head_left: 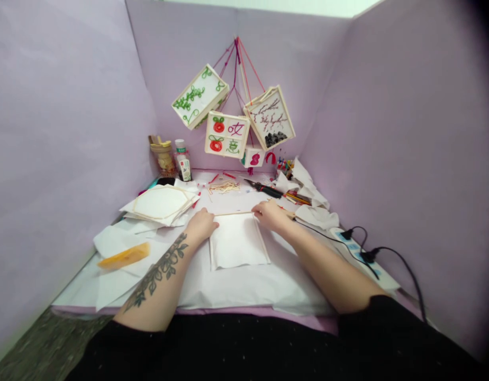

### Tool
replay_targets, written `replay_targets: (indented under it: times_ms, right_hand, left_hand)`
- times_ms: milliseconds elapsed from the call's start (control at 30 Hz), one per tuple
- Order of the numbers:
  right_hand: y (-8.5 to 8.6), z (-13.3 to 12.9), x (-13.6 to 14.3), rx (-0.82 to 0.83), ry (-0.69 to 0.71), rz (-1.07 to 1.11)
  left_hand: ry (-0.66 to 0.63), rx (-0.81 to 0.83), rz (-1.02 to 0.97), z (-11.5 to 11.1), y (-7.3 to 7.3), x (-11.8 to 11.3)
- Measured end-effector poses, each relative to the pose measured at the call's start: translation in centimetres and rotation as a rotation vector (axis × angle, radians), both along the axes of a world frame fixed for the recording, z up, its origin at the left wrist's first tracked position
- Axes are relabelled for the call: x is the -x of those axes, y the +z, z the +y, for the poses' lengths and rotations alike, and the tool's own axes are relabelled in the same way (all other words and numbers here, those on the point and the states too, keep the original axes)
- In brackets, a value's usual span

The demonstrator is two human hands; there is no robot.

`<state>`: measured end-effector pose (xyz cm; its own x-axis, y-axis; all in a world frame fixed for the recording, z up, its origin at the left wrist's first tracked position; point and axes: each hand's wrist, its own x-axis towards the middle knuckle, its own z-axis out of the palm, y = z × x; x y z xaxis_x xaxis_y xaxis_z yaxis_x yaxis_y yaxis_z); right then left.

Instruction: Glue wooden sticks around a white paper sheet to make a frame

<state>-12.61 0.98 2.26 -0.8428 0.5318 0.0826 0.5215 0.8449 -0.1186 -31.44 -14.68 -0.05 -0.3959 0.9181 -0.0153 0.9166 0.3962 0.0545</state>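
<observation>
So we're looking at a flat, four-sided panel (240, 243), plain white, with thin pale wooden strips (233, 214) running along its far edge and sides; the near edge is looking a bit wavy, like loose paper; the whole thing is lying on the white-covered table (248, 291) right in front of us; our left hand (202, 225) is resting by the far left corner, fingers curling in and thumb pointing at the panel's edge; our right hand (269, 214) is sitting at the far right corner, fingertips bending down to the end of the far strip; both hands are looking partly closed, but honestly we can't tell if either one is actually pinching the panel; most of its white face is lying between our forearms, on our side of the fingertips.
</observation>
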Motion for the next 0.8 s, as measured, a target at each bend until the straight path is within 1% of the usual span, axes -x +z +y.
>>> replay_targets:
  times_ms: [67, 133, 233, 333, 400, 500, 633, 800]
  right_hand:
    - [-1.1, -0.8, -0.6, 0.038, 0.011, -0.049]
    - [-1.7, -1.1, -1.0, 0.078, 0.015, -0.066]
    - [-1.5, -0.8, -1.3, 0.100, -0.054, -0.051]
    - [-1.2, -0.2, -1.5, 0.110, -0.140, -0.082]
    - [-1.3, -0.2, -1.5, 0.133, -0.151, -0.129]
    - [-1.8, -0.4, -1.4, 0.156, -0.144, -0.164]
    - [-2.3, -0.9, -1.1, 0.153, -0.145, -0.151]
    - [-2.6, -0.9, -0.9, 0.135, -0.160, -0.167]
  left_hand:
    - [0.014, -0.013, 0.015, 0.0, 0.1, -0.1]
    - [0.030, -0.047, 0.034, 0.2, 0.3, -0.3]
    - [0.012, -0.131, 0.041, 1.0, 0.8, -1.0]
    - [-0.087, -0.128, -0.004, 2.6, 0.9, -2.2]
    - [-0.132, -0.109, -0.026, 3.8, 0.6, -3.0]
    - [-0.144, -0.129, -0.030, 4.8, -0.3, -3.6]
    - [-0.158, -0.145, -0.024, 4.7, -1.4, -3.5]
    - [-0.194, -0.132, -0.016, 4.4, -1.7, -3.1]
